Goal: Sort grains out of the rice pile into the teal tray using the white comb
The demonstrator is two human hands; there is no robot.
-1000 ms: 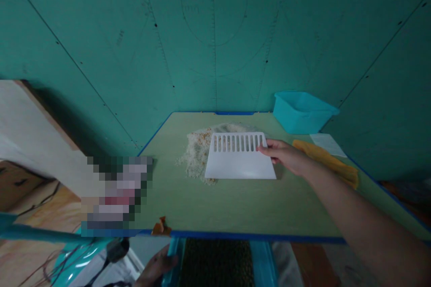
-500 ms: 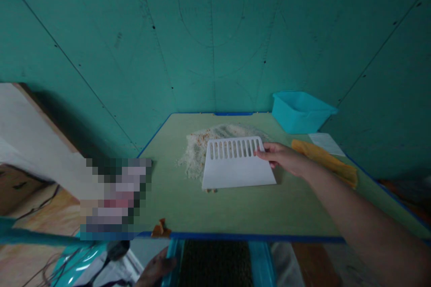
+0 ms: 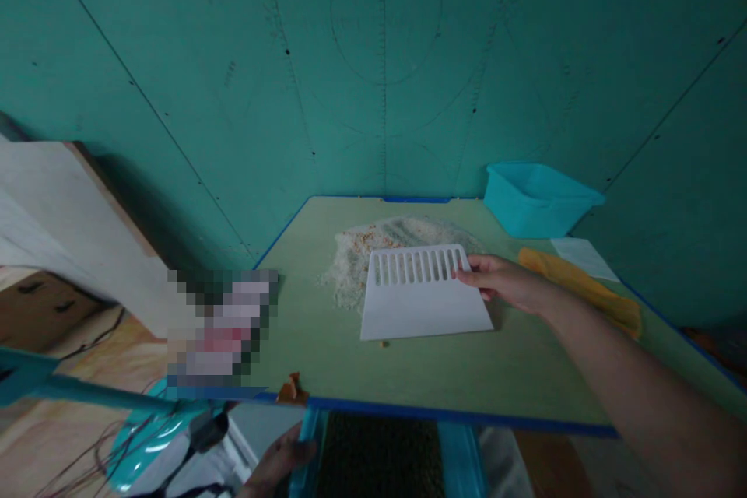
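Note:
My right hand [image 3: 503, 282] grips the right side of a white slotted scraper [image 3: 426, 313], thumb across its face near the end slot. The scraper leans over the table, its long straight edge toward me. Behind it spreads a pale, grainy heap [image 3: 348, 274] with orange-brown bits, partly hidden by the blade. One small tan crumb [image 3: 384, 344] lies just in front of the edge. Below the table front, my left hand [image 3: 283, 457] is closed on the left rim of a blue bin [image 3: 464, 461] filled with dark granules [image 3: 382, 459].
A turquoise basin [image 3: 528, 206] stands at the back right corner. An orange cloth [image 3: 577, 288] and a white sheet [image 3: 587, 258] lie near it. Brown scraps [image 3: 292, 389] sit at the front left edge. A green wall [image 3: 385, 93] rises behind the table [image 3: 315, 350].
The scraper has come slightly toward me in my right hand. Fewer crumbs show in front of its edge. My view has shifted a little left; the left hand stays at the bin.

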